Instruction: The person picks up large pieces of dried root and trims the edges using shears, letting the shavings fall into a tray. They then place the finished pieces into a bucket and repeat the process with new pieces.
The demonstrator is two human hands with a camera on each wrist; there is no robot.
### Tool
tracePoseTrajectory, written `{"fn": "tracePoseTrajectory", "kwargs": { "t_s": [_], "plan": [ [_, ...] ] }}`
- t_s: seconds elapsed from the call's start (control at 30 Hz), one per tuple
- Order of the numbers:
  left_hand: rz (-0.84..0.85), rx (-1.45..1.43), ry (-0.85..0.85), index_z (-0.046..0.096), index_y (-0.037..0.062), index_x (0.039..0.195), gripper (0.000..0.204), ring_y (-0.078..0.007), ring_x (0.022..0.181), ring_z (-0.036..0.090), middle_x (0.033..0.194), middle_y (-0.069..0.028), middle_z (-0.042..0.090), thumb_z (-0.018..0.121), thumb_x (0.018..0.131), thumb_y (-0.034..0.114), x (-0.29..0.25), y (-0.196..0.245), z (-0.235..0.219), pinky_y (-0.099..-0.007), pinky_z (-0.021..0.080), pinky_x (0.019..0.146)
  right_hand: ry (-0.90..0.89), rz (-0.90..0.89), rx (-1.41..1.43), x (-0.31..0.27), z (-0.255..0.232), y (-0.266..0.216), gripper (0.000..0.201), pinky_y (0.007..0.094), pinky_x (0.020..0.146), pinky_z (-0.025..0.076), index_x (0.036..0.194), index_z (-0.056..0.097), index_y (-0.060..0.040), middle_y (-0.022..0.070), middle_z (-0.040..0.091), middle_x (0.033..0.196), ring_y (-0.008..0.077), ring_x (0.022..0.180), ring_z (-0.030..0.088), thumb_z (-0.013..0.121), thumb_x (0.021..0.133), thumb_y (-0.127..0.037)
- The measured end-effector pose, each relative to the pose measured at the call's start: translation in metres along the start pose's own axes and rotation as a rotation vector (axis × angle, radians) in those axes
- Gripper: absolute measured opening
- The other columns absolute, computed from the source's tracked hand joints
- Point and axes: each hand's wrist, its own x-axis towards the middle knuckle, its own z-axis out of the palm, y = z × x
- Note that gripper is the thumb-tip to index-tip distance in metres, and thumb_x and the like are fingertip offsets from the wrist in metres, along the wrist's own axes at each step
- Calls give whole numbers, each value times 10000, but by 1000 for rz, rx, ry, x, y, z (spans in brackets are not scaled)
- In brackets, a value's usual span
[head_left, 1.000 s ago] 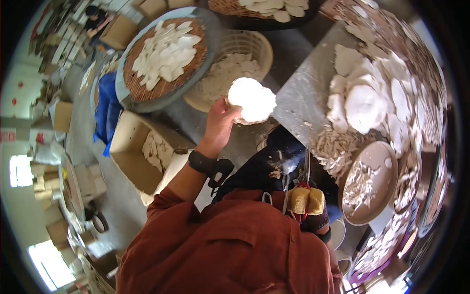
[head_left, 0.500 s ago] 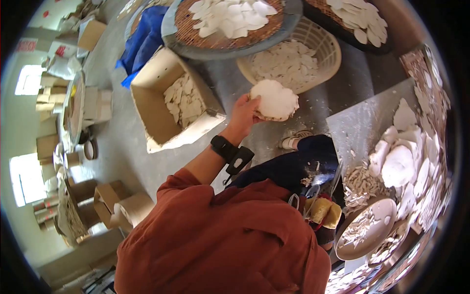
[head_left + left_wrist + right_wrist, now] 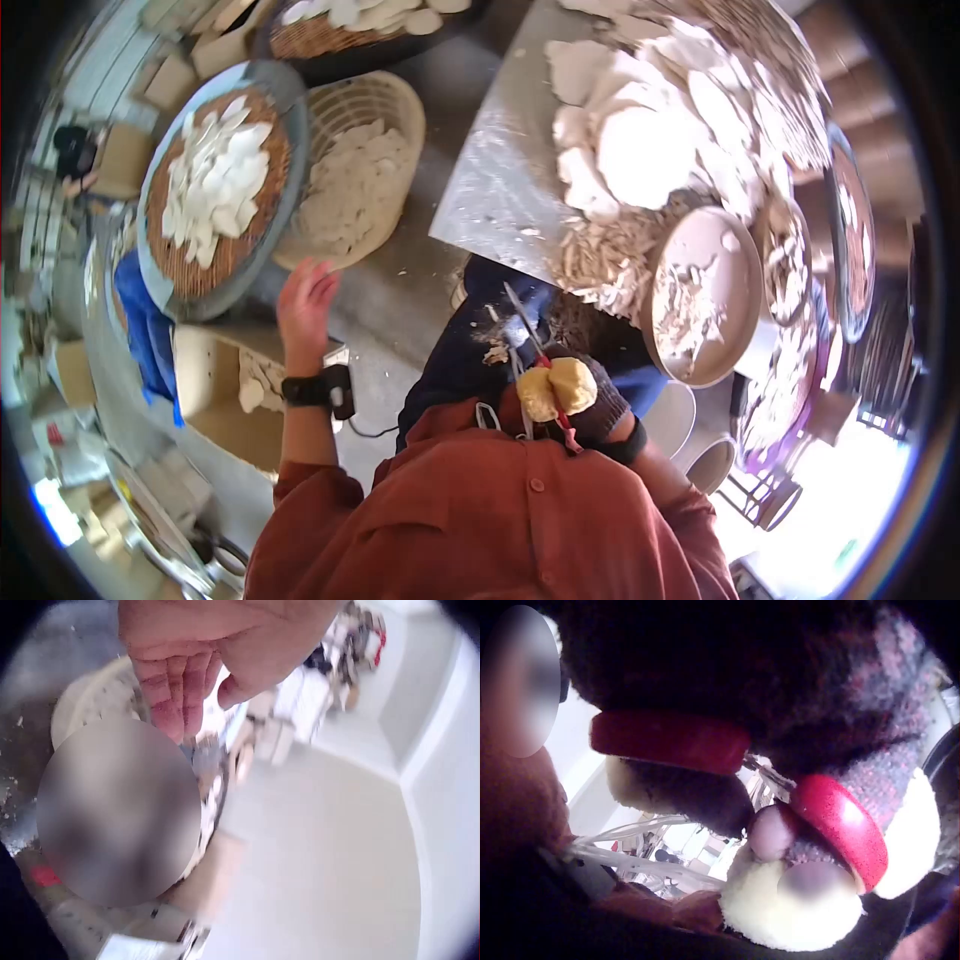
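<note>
White slab held by left hand point(image 3: 305, 300) half a second ago no longer gripped; fingers now straight, empty, hovering at 7 o'clock of beige basket point(image 3: 352, 180). Slab judged dropped among basket slices. Right hand point(image 3: 575, 400) clenched round red-handled scissors point(image 3: 535, 355).

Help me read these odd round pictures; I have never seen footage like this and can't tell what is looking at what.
No machine here: a person wears three cameras. The big round picture comes from the head, looking down over an orange-red shirt. The left hand is bare and holds nothing, its fingers relaxed near a pale basket of white slices. The left wrist view shows that palm close up, blurred. The right hand wears a dark knit glove with yellow pads and grips red-handled scissors; the right wrist view shows those red handles up close. A metal table carries white pieces, trimmings and a round tray.
</note>
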Motion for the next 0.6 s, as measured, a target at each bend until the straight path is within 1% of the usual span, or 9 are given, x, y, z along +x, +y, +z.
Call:
{"fn": "tracePoseTrajectory", "kwargs": {
  "t_s": [0.03,0.17,0.23,0.3,0.33,0.43,0.5,0.57,0.6],
  "plan": [
    [-131,-227,-47,496,-31,1186,374,-228,988,603,1101,-164,589,537,908,215,16,24,51,-312,511,818,10,-64,-25,-4,0,5,248,326,755,496,989,599,-55,133,631,967,243,886,622,623,814,-229],
    [-169,-33,-535,546,-10,1132,328,-183,769,647,934,-120,645,557,898,219,50,37,202,-274,522,706,88,-107,3,-20,2,27,282,312,756,484,993,578,-49,106,619,934,223,862,609,665,773,-203],
    [-234,7,-567,561,-7,1100,359,-147,635,629,848,-84,638,603,870,266,60,19,261,-246,511,569,150,-104,193,-28,2,34,305,300,726,483,973,547,-42,59,604,874,170,813,597,705,736,-153],
    [-330,140,-549,591,11,991,338,-115,512,575,744,-41,610,652,831,302,65,9,303,-227,467,460,187,-12,212,-36,5,46,355,312,757,487,1022,556,-34,95,618,925,218,850,610,704,740,-192],
    [-298,133,-516,587,-6,903,286,-104,459,547,666,-39,582,675,809,250,69,0,315,-213,427,401,203,30,222,-38,6,50,382,318,773,489,1046,561,-30,113,625,950,242,869,617,703,742,-211],
    [-173,160,-434,578,56,798,201,-90,494,542,687,-11,591,679,811,229,75,-8,321,-221,453,456,287,59,283,-42,5,52,379,315,761,489,1035,550,-29,112,624,935,236,855,619,712,730,-185],
    [-180,-35,-420,556,63,840,95,-105,675,586,767,-31,599,619,842,134,70,-1,302,-247,500,610,273,48,313,-43,-2,41,379,313,753,490,1030,542,-29,109,623,922,237,845,619,715,728,-179],
    [-160,-81,-445,553,64,882,73,-129,756,600,846,-46,608,596,849,113,70,-3,254,-285,515,672,243,24,339,-39,-5,38,383,308,746,490,1028,535,-29,107,621,908,241,835,618,717,726,-179],
    [-147,-105,-347,557,69,851,68,-111,735,583,802,-24,578,598,845,123,58,6,231,-286,518,664,226,6,349,-37,-6,41,386,305,743,490,1029,532,-30,106,619,901,244,830,618,717,726,-182]
  ]
}}
